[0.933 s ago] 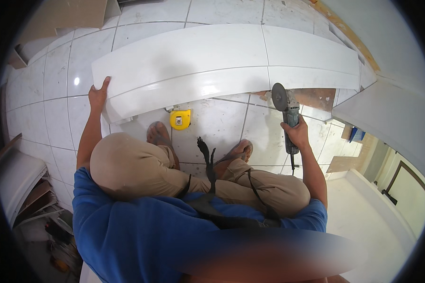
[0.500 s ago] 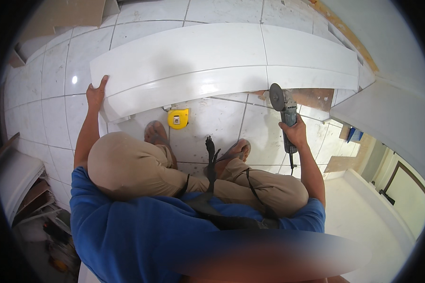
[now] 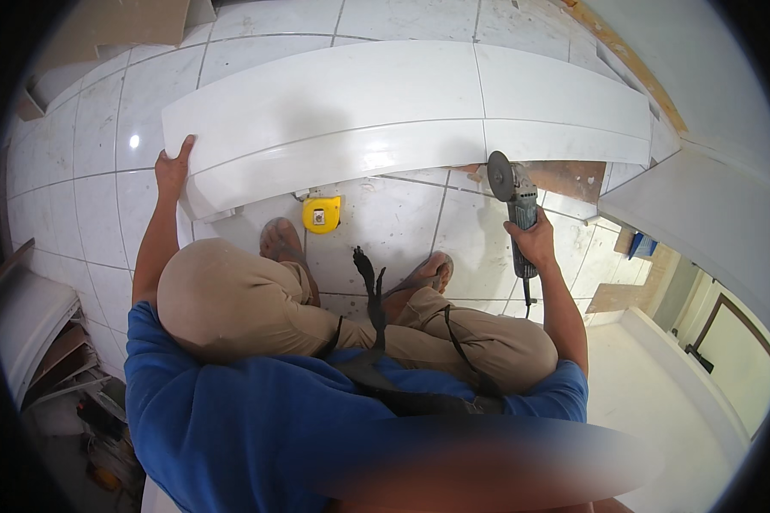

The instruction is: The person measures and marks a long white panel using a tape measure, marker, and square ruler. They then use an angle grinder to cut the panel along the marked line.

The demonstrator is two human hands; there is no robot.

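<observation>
A long white glossy piece [image 3: 342, 85], possibly tile or stone slab, lies across the floor in front of me. One seam runs along its length and another crosses it right of the middle. At its left end my left hand [image 3: 173, 171] grips the edge, thumb on the upper face, the other fingers partly hidden. My right hand [image 3: 535, 242] is wrapped round the body of an angle grinder [image 3: 522, 205]. The grinder stands with its dark disc close to the piece's near edge, beside the cross seam; I cannot tell whether they touch.
A yellow tape measure [image 3: 322, 215] lies on the tiled floor [image 3: 393, 214] near my feet. Brown board pieces [image 3: 565, 178] are beyond the grinder. A white panel [image 3: 701, 205] stands at the right. A black strap [image 3: 371, 286] dangles between my knees. Clutter [image 3: 103, 419] sits at lower left.
The dangling black strap has swung to the left. Both hands, the grinder and the white piece have stayed almost in place.
</observation>
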